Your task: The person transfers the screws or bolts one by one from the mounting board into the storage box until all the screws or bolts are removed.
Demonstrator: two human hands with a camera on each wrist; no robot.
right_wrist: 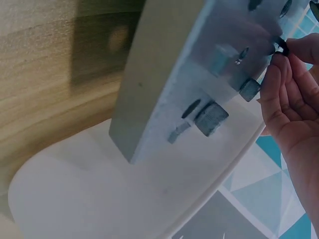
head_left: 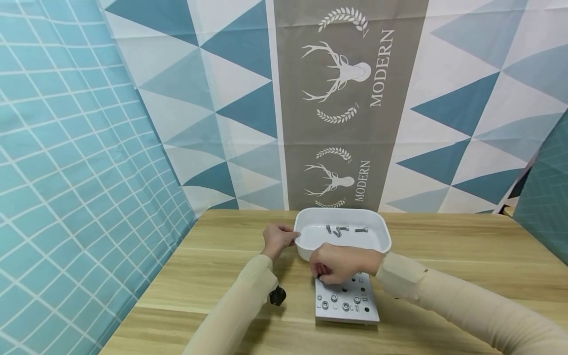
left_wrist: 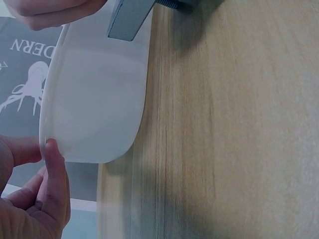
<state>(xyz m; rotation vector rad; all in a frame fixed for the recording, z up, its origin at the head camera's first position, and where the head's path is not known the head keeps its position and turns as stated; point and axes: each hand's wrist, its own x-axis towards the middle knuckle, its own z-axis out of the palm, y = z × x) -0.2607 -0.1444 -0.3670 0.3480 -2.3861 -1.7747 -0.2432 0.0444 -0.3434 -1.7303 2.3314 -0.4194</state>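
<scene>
The head view is bright and clear, with soft light spread all over. Gentle shadows lie on the wooden table (head_left: 199,246) beside the left sleeve (head_left: 239,305). The left wrist view is duller and a bit grey, with a pale glow on the wood at the right edge and a dim shadow by the white tray (left_wrist: 94,94). The right wrist view is dim too. A dark shadow falls on the wood near the metal plate (right_wrist: 149,99), whose face looks hazy
</scene>
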